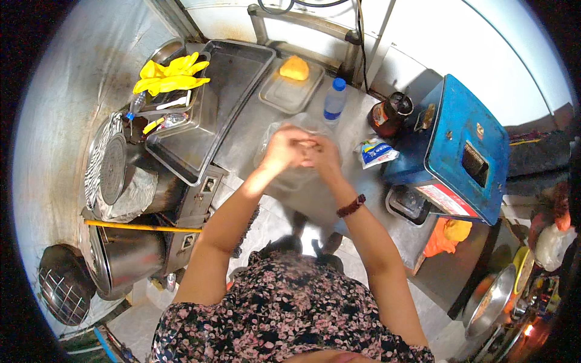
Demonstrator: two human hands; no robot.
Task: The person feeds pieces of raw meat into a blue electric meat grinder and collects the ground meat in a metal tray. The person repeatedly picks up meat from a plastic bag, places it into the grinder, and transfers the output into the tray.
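My left hand (285, 149) and my right hand (326, 156) are together above the steel worktable (240, 140), with the fingers bent inward and blurred. A clear plastic bag (297, 179) spreads around and below them, and both hands grip it. What the bag holds, if anything, is hidden by the fingers and the blur. Beyond the hands, a steel tray (290, 100) carries a yellow lump of food (294, 68). Just right of that tray stands a water bottle (335, 100) with a blue cap.
At right are a blue metal box (467, 140), a dark jar (390, 113) and a blue-and-white packet (376, 152). Yellow rubber gloves (172, 75) lie over containers at left, beside a large baking tray (240, 68). Large pots (131, 258) stand lower left; a metal bowl (490, 301) is lower right.
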